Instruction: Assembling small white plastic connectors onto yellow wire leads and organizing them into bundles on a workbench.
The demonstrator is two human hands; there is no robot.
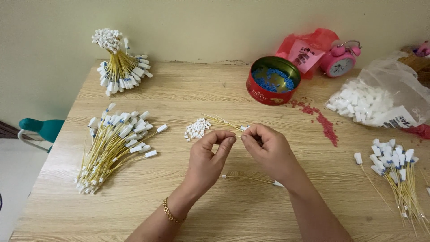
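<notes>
My left hand [207, 157] and my right hand [268, 150] meet at their fingertips above the middle of the wooden table [215, 94]. Between them they pinch a thin yellow wire [224, 121] with a small white connector at its end. The fingertips hide the exact grip. A little heap of small white connector pieces [197, 128] lies just beyond my left hand. Another yellow wire [248, 179] lies on the table under my wrists.
A spread pile of yellow wires with white plugs [114, 143] lies left; a bound bundle [118, 67] stands at the back left. A red round tin of blue pieces [272, 80], a pink alarm clock [340, 60], a bag of white pieces [374, 101], more wires [398, 175] at right.
</notes>
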